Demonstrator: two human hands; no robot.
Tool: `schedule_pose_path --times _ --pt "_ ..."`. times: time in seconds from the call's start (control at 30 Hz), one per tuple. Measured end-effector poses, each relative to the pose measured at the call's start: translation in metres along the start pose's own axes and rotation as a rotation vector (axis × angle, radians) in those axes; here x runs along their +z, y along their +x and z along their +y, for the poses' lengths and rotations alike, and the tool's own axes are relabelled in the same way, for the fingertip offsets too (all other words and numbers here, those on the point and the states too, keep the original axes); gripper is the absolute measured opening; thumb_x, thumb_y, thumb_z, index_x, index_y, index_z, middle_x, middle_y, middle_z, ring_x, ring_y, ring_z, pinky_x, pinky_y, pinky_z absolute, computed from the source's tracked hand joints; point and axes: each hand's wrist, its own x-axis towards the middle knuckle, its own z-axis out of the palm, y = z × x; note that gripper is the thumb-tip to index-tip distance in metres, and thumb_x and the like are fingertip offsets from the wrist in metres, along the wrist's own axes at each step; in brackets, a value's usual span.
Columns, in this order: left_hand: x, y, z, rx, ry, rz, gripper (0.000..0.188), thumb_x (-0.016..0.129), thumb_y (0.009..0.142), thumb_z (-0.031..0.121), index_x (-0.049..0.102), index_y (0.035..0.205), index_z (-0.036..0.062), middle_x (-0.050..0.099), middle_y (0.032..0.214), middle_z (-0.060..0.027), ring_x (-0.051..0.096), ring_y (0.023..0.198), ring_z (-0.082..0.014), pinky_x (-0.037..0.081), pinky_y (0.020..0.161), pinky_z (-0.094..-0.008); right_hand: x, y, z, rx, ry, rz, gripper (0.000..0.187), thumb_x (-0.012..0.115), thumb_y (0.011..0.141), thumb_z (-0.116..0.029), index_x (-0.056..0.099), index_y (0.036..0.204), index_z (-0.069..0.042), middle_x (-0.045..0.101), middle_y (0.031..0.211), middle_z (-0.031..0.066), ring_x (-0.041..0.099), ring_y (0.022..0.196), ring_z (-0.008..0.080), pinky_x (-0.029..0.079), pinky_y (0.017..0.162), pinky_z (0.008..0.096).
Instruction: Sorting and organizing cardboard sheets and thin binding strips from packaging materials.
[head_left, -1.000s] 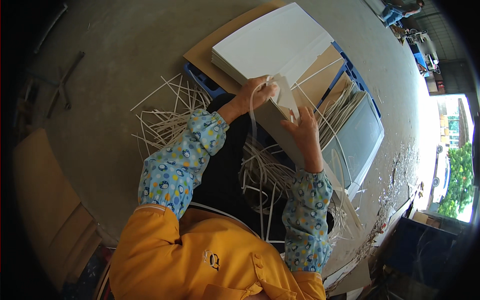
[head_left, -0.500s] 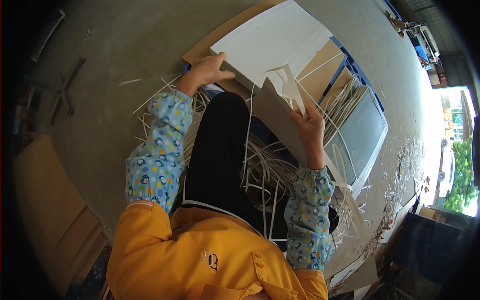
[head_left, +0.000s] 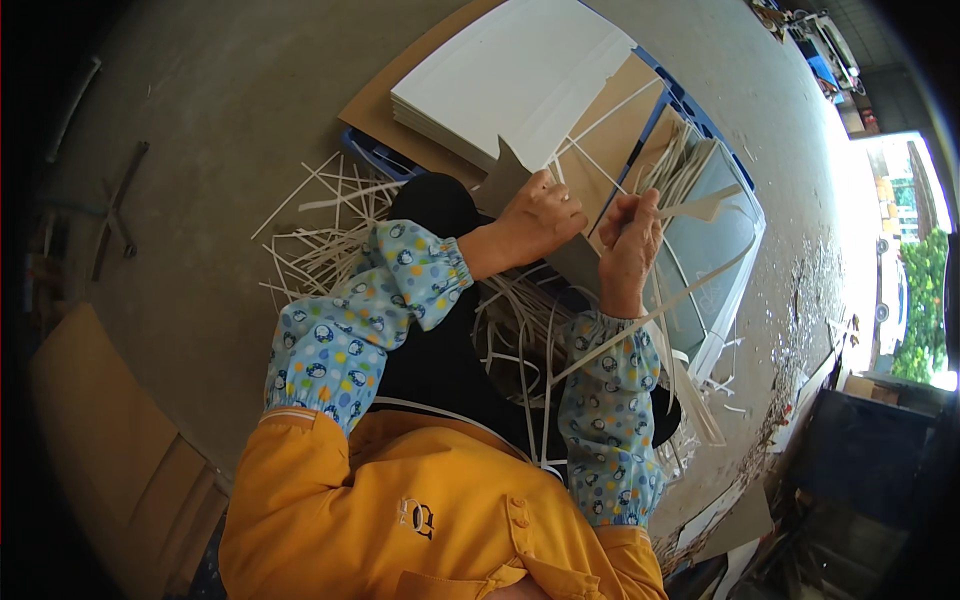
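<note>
My left hand [head_left: 543, 218] is closed on a grey-backed card sheet [head_left: 508, 180], whose pointed corner sticks up beyond the knuckles. Just to its right, my right hand [head_left: 630, 245] has its fingers curled round pale torn strips [head_left: 705, 207] that stick out to the right. Beyond both hands lies a stack of white card sheets [head_left: 510, 75] on brown cardboard [head_left: 365, 105]. A bundle of narrow off-white strips [head_left: 685, 165] rests beside a grey-blue bin [head_left: 715, 250]. More strips [head_left: 520, 320] hang in a tangle between my legs.
Loose strips [head_left: 325, 235] are scattered on the floor at left, by a blue pallet edge [head_left: 370, 152]. Cardboard sheets [head_left: 110, 400] lean at far left, near a dark metal piece [head_left: 122, 210]. A dark blue box [head_left: 865, 460] stands at right, near small white scraps [head_left: 800, 310].
My left hand has left the white stack's edge and moved right to the grey-backed sheet, close to my right hand. The strips in my right hand now point right.
</note>
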Motion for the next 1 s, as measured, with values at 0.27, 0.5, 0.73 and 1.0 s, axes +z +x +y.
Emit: schedule_pose_path --times 0.27,0.5,0.73,1.0 --pt "0.052 -0.012 -0.030 -0.066 -0.293 0.062 0.010 0.048 0.074 0.014 0.056 0.077 0.0093 0.054 0.080 -0.0052 0.053 0.080 -0.0242 0.040 0.074 -0.0389 -0.049 -0.016 -0.009 -0.236 -1.342 -0.335 0.025 0.068 0.068 -0.020 0.057 0.082 -0.003 0.053 0.079 0.0100 0.051 0.078 0.0273 0.039 0.070 0.0367" --pt "0.066 -0.004 -0.013 -0.023 -0.117 -0.062 0.006 0.049 0.075 0.017 0.053 0.076 0.0124 0.051 0.077 -0.0007 0.050 0.078 -0.0173 0.035 0.074 -0.0332 -0.061 -0.017 -0.002 -0.259 -1.184 -0.281 0.020 0.067 0.070 -0.017 0.056 0.073 -0.001 0.051 0.070 0.0089 0.049 0.067 0.0253 0.039 0.061 0.0335" --pt "0.045 0.010 -0.005 0.081 -0.167 0.046 0.005 0.051 0.074 0.018 0.051 0.072 0.0136 0.049 0.066 0.0013 0.051 0.068 -0.0154 0.037 0.062 -0.0313 -0.072 -0.023 0.001 -0.174 -0.652 -0.145 0.016 0.064 0.077 -0.013 0.053 0.070 -0.004 0.049 0.063 -0.0004 0.045 0.058 0.0085 0.036 0.053 0.0232" --pt "0.046 0.017 -0.002 0.088 -0.080 -0.005 0.005 0.052 0.071 0.015 0.054 0.068 0.0118 0.052 0.064 0.0001 0.055 0.068 -0.0168 0.038 0.060 -0.0320 -0.075 -0.019 -0.026 -0.233 -0.172 -0.056 0.019 0.051 0.090 -0.020 0.044 0.075 -0.010 0.044 0.060 -0.0001 0.037 0.050 0.0067 0.031 0.048 0.0199"
